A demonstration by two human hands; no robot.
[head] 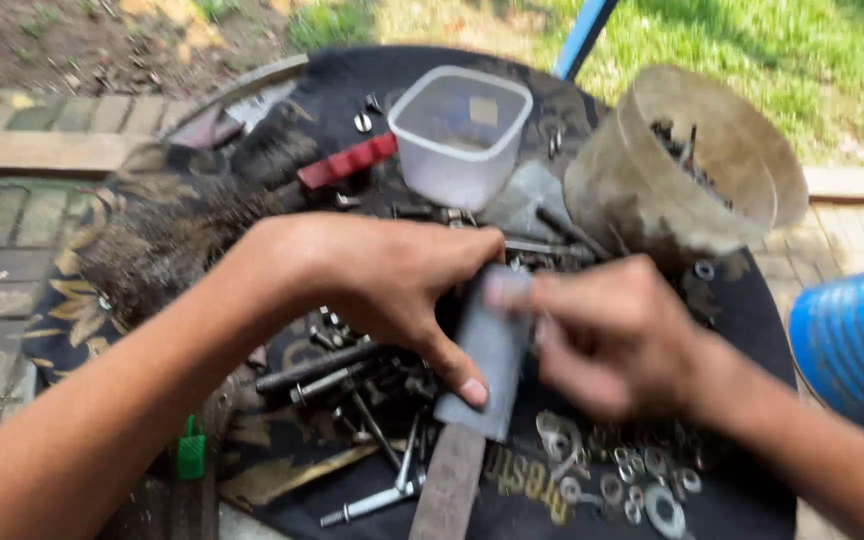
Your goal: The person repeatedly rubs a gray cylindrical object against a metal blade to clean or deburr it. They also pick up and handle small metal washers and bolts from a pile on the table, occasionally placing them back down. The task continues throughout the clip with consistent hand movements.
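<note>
One green clip (190,455) sits at the worktop's left edge, then a pile of long bolts (352,385) on the dark cloth (152,250). The left hand (382,280) and blurred right hand (612,340) both close their fingers on one grey flat bar (490,350), held at the middle. Behind: one red block (347,160), one clear tub (460,135), one tipped bucket (692,170). Washers (632,480) lie lower right, too blurred to count

I see a round desk (282,75) draped in dark cloth (152,230); on it lie long bolts (327,375), washers (642,490), a red block (349,160), a clear tub (460,130) and a grimy bucket (687,165).
</note>
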